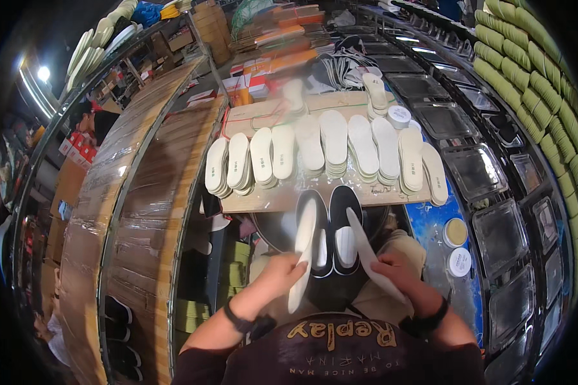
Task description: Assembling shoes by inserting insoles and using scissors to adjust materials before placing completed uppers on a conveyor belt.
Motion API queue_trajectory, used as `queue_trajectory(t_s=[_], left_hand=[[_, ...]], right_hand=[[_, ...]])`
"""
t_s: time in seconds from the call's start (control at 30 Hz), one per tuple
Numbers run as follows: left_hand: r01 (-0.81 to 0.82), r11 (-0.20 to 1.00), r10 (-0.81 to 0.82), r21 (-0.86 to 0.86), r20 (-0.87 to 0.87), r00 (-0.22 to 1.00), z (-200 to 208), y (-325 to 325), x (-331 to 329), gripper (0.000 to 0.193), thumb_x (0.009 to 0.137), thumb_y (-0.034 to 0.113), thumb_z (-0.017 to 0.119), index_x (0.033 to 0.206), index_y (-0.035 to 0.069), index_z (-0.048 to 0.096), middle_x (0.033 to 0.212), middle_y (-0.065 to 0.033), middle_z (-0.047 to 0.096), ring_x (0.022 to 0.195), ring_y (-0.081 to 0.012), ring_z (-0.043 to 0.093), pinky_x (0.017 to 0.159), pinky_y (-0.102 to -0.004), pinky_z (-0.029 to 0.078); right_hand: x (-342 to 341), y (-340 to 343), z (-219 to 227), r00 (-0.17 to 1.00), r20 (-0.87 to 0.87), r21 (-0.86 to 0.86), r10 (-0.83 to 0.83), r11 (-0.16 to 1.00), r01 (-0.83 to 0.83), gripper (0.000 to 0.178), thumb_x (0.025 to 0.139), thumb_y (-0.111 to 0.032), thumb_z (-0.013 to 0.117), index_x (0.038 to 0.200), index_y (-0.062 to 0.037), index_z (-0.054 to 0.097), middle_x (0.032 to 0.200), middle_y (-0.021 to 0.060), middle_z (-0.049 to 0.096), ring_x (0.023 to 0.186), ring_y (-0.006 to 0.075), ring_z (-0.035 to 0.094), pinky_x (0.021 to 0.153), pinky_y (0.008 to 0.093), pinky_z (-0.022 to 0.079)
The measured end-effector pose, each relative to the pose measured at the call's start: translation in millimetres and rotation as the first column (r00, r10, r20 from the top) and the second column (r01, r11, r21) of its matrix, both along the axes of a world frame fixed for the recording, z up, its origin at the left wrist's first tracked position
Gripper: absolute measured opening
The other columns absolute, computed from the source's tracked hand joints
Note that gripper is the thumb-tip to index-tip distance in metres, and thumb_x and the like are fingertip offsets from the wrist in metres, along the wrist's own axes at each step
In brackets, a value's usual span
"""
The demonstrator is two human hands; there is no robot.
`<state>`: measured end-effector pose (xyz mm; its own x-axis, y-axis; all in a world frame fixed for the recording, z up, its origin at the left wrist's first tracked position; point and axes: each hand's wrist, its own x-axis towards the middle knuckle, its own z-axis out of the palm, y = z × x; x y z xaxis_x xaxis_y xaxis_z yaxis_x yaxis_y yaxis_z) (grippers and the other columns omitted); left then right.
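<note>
My left hand (277,274) grips a white insole (302,247) that stands almost upright, its tip near the left black shoe. In my right hand (394,269) is a second white insole (365,252), slanted up toward the left. Between the two insoles a pair of black shoes (331,228) with white linings rests in front of me, toes pointing away. Just beyond them a wooden board (282,197) carries several stacks of white insoles (334,151) laid in a row.
Two round tins (456,247) lie on a blue surface at right, another round tin (399,115) behind the stacks. Black trays (475,170) curve along the right, rolled green material (526,70) beyond. Plastic-wrapped brown bundles (135,212) fill the left. Boxes and stacked sheets sit at the back.
</note>
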<state>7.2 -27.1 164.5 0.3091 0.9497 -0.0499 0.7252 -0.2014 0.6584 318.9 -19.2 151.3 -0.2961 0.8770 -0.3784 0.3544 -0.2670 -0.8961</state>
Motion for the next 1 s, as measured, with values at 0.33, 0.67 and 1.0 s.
queue_trajectory(t_s=[0.33,0.67,1.0], left_hand=[[-0.11,0.691,0.437,-0.715,0.291,0.851,-49.4,18.7,19.4,0.032,0.087,0.029,0.066,0.089,-0.003,0.067,0.069,-0.007,0.063,0.057,-0.0122,0.061,0.047,-0.0268,0.046],[-0.009,0.997,-0.029,-0.083,-0.442,0.896,-80.4,76.1,64.2,0.02,0.08,0.007,0.052,0.088,0.003,0.07,0.093,-0.0198,0.068,0.088,-0.0347,0.066,0.076,-0.0426,0.053],[0.023,0.99,0.058,0.14,-0.549,0.834,-120.9,88.4,57.7,0.015,0.077,0.008,0.057,0.084,0.0,0.068,0.091,-0.02,0.066,0.084,-0.034,0.066,0.072,-0.0415,0.054]], right_hand=[[-34.2,27.1,-38.2,0.998,0.056,0.004,0.032,0.999,-0.032,0.033,0.076,-0.032,0.068,0.074,0.0014,0.067,0.069,0.0097,0.065,0.063,0.0217,0.064,0.058,0.0342,0.05],[-92.0,75.9,-67.4,0.598,0.801,0.356,0.006,0.799,-0.485,0.016,0.069,-0.019,0.062,0.072,-0.0046,0.069,0.077,0.0181,0.067,0.072,0.0346,0.067,0.066,0.0439,0.054],[-107.1,99.0,-92.6,0.545,0.836,0.368,-0.063,0.801,-0.472,0.012,0.074,-0.01,0.059,0.07,-0.0046,0.069,0.077,0.0166,0.068,0.074,0.0319,0.068,0.066,0.0406,0.055]])
